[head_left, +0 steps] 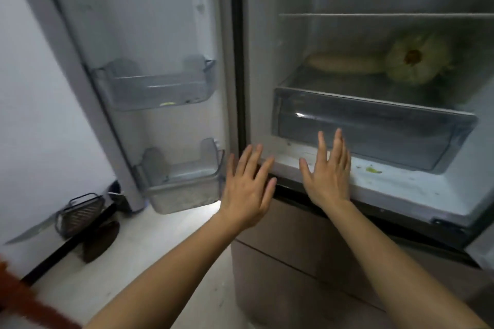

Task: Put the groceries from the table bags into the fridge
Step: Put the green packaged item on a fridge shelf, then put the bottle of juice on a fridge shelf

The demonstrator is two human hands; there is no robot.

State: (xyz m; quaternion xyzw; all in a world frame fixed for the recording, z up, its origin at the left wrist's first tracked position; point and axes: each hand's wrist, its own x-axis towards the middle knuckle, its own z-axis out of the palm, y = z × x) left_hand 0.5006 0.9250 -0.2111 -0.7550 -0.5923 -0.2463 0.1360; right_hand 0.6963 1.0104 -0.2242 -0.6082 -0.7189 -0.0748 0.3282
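Hovering at the open fridge (417, 187), left grip (247, 184) and right grip (327, 171) are splayed flat, holding nothing. A squash (417, 61) lies upper right, above the drawer (374, 128).

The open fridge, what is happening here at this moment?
A person faces the white fridge, whose door is swung open to the left. The left hand and the right hand reach out flat with spread fingers at the front edge of the compartment floor, before the clear plastic crisper drawer. Both hold nothing. Above the drawer lie a round pale green vegetable and a long pale vegetable. The two clear door bins look almost empty.
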